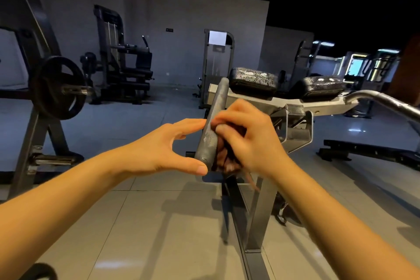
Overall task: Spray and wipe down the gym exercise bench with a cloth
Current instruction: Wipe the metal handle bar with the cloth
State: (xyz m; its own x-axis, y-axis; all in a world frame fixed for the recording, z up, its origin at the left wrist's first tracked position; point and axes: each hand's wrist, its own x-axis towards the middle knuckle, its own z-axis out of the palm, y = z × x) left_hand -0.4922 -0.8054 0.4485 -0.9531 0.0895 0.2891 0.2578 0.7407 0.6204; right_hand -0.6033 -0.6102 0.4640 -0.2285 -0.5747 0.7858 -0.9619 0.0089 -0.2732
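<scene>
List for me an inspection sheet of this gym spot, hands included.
Surface: grey tiled floor, glossy.
Job's things: brown cloth held against grey handle; two black pads behind; no spray bottle seen.
Clutter: nothing seen.
Hands: left hand open, thumb and fingertips on the handle; right hand grips the cloth.
Cables: nothing seen.
Surroundings: weight plate on rack at left; dark machines by the wall.

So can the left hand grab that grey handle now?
Probably yes. The left hand is open right beside the grey handle, thumb and fingers spread toward it with nothing between. The right hand holds the cloth against its other side.
</scene>
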